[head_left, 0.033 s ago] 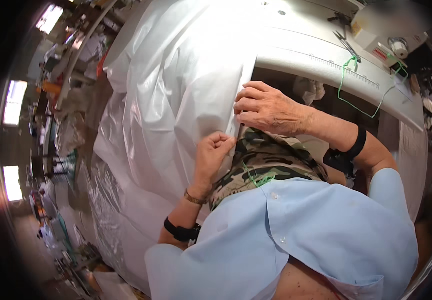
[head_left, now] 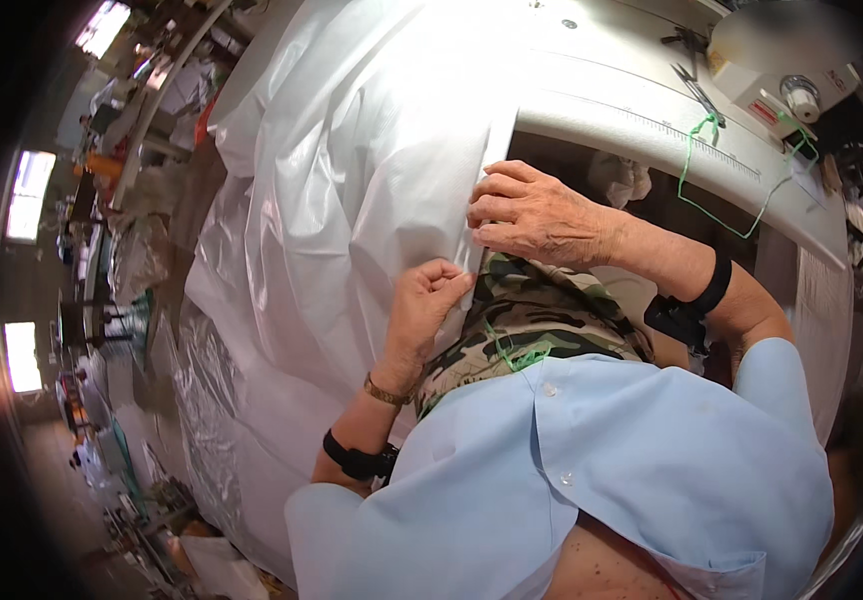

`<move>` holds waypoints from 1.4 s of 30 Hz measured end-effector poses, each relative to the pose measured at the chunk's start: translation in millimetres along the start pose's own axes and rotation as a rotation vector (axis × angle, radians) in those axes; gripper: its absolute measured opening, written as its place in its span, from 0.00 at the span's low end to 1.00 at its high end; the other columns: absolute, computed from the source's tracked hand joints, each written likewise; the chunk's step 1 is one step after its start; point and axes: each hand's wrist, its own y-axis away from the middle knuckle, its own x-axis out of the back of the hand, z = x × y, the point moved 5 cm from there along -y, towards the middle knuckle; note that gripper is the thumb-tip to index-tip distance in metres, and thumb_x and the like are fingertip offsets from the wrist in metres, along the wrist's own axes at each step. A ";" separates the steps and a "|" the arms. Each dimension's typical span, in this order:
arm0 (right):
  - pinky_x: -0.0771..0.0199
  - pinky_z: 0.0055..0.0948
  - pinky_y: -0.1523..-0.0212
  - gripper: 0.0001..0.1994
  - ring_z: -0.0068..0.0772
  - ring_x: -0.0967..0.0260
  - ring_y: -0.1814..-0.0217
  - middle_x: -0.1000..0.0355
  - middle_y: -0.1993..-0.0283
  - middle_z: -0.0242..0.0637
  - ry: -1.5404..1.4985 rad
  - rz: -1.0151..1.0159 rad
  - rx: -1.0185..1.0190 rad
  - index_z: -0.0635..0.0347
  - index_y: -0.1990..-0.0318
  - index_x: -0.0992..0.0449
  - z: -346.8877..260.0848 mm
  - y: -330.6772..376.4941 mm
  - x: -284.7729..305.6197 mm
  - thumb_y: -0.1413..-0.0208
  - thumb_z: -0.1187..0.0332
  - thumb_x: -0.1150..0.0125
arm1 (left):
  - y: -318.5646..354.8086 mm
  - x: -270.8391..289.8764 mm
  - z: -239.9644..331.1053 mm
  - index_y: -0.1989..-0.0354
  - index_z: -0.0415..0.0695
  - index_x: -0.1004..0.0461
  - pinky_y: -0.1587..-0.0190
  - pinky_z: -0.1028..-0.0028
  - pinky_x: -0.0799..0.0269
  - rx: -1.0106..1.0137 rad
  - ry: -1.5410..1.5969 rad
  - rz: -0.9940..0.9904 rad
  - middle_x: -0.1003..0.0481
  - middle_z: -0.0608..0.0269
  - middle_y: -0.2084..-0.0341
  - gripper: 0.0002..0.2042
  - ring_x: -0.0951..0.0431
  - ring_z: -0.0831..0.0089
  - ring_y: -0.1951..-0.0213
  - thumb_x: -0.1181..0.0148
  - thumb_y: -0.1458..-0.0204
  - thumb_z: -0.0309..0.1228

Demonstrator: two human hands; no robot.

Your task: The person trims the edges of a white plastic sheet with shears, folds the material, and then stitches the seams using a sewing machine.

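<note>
A large shiny white fabric sheet [head_left: 352, 200] lies over the white table [head_left: 642, 120] and hangs down to the left. My right hand [head_left: 537, 215] pinches the sheet's folded edge just below the table's front rim. My left hand [head_left: 432, 300] grips the same edge a little lower, fingers curled around it. Both wrists wear black bands, and the left also has a thin gold bracelet. Under the hands is camouflage cloth [head_left: 552, 315] on my lap, with a bit of green thread on it.
A loop of green thread [head_left: 722, 170] hangs over the table's front edge, next to metal snips [head_left: 697, 90]. A white sewing machine [head_left: 787, 70] stands at the upper right. Cluttered workshop benches and bright windows fill the far left.
</note>
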 end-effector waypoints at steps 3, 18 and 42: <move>0.38 0.36 0.39 0.04 0.29 0.35 0.49 0.32 0.61 0.27 -0.014 -0.119 0.046 0.53 0.67 0.27 -4.5 -5.7 -8.5 0.47 0.66 0.42 | 0.0 -2.0 -2.3 0.72 0.43 0.26 0.83 0.86 0.53 0.120 0.183 -0.119 0.33 0.80 0.84 0.05 0.42 0.92 0.85 0.38 0.47 0.28; 0.37 0.30 0.55 0.03 0.30 0.36 0.58 0.33 0.64 0.29 -0.086 -0.151 0.059 0.54 0.68 0.28 -15.7 -3.1 -20.3 0.50 0.67 0.43 | 41.0 -22.9 54.9 0.55 0.36 0.29 0.72 0.73 0.32 -0.742 -0.673 0.237 0.28 0.63 0.79 0.17 0.28 0.69 0.78 0.34 0.52 0.27; 0.35 0.30 0.54 0.06 0.32 0.33 0.61 0.30 0.69 0.29 -0.207 -0.040 -0.125 0.55 0.67 0.23 17.3 -31.1 5.7 0.49 0.65 0.34 | 37.2 -15.6 80.2 0.54 0.39 0.26 0.74 0.67 0.35 -0.951 -0.798 0.389 0.34 0.57 0.75 0.14 0.30 0.63 0.77 0.42 0.50 0.21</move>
